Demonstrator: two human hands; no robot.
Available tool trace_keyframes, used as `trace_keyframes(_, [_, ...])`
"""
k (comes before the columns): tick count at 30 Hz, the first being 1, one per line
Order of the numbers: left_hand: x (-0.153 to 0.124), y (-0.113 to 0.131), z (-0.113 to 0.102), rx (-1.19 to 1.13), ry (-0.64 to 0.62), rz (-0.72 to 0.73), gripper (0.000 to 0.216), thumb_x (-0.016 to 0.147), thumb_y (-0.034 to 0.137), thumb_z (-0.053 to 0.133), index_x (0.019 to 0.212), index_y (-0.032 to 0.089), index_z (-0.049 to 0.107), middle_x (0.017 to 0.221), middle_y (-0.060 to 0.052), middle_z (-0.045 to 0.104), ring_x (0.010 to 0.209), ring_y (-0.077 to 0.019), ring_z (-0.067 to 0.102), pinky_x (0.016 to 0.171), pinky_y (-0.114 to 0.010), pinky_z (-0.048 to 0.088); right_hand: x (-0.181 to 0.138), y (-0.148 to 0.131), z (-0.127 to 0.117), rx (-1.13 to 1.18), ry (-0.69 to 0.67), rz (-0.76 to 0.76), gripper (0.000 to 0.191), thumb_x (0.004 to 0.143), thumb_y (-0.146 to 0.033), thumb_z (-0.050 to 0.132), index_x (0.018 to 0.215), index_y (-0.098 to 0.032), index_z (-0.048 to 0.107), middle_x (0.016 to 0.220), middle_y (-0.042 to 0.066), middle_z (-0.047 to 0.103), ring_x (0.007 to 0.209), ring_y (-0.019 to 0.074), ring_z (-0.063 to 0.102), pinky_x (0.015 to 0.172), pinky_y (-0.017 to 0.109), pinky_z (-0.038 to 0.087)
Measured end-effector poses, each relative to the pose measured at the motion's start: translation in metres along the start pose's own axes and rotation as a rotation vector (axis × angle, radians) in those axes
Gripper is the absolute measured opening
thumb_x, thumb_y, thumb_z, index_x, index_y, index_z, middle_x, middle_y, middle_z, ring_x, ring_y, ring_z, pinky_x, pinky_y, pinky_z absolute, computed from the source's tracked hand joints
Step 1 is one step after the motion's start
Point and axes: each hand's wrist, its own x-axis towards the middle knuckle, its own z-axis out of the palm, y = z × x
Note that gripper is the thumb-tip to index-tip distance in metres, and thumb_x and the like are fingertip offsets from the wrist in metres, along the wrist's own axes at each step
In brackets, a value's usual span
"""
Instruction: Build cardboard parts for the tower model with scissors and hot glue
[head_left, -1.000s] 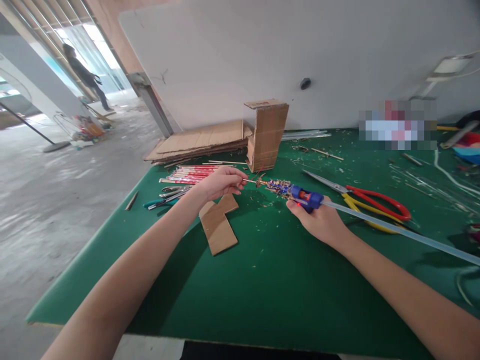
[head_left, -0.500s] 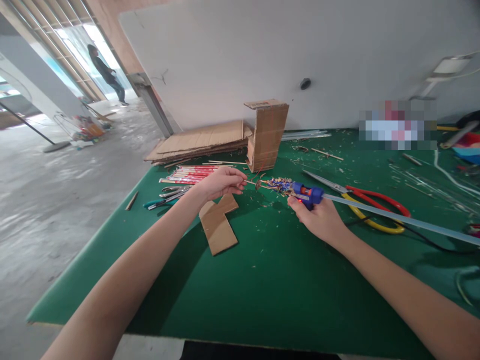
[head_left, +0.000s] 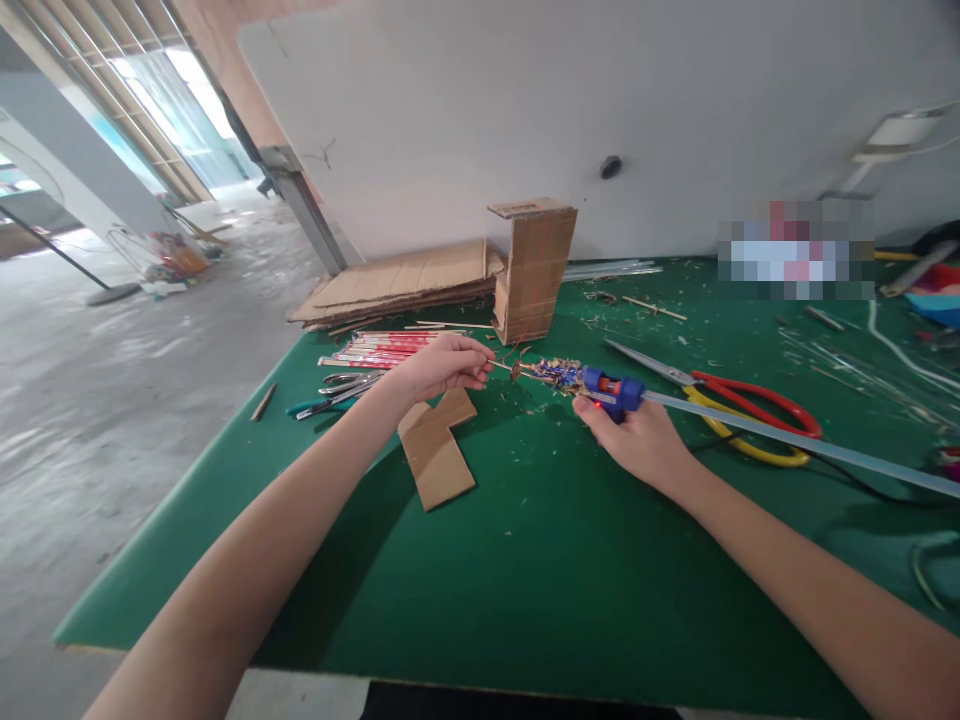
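Note:
My left hand is closed in a pinch on a thin wooden stick that points right, just above the green table. My right hand grips a blue glue gun with a long clear glue stick out of its back. The gun's nozzle, crusted with debris, touches the stick's free end. A cardboard cutout lies flat under my left hand.
An upright cardboard piece and a flat cardboard stack stand at the back. Red-wrapped chopsticks, pliers and red-and-yellow scissors lie around the hands. The table's left edge drops to a concrete floor.
The glue gun's nozzle has stayed at the stick's tip with small shifts. The person walking in the far doorway has gone out of sight.

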Motion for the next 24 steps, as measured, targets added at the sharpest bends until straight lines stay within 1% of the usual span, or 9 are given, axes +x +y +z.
trace_keyframes(10, [-0.001,-0.0004,0.0017,0.013,-0.016,-0.008,0.007,0.083,0.009,0.055,0.081,0.008,0.062,0.065,-0.001,0.06,0.053,-0.006,0.059,0.056,-0.02,0.052,-0.0011,0.0013,0.0011,-0.028,0.015,-0.069,0.04,0.085,-0.048,0.049,0.054,-0.023,0.05,0.04,-0.002,0.049,0.041,0.0149,0.05,0.045,0.027,0.034])
trace_keyframes(18, [0.0012,-0.0041,-0.0012,0.014,-0.042,0.006,0.006,0.084,0.011,0.057,0.082,0.009,0.062,0.066,-0.002,0.06,0.055,-0.0064,0.059,0.056,-0.02,0.051,0.0001,0.0028,0.0005,-0.027,0.01,-0.005,0.046,0.086,-0.054,0.046,0.053,-0.022,0.047,0.04,-0.002,0.048,0.041,0.0146,0.051,0.046,0.028,0.036])
trace_keyframes(24, [0.0014,-0.0047,-0.001,0.014,-0.035,0.003,0.007,0.085,0.01,0.055,0.083,0.008,0.062,0.067,-0.002,0.061,0.055,-0.0067,0.06,0.055,-0.02,0.051,0.0004,0.0028,0.0011,-0.004,0.011,0.01,0.045,0.086,-0.054,0.047,0.055,-0.022,0.049,0.041,-0.003,0.049,0.042,0.0148,0.052,0.046,0.027,0.037])
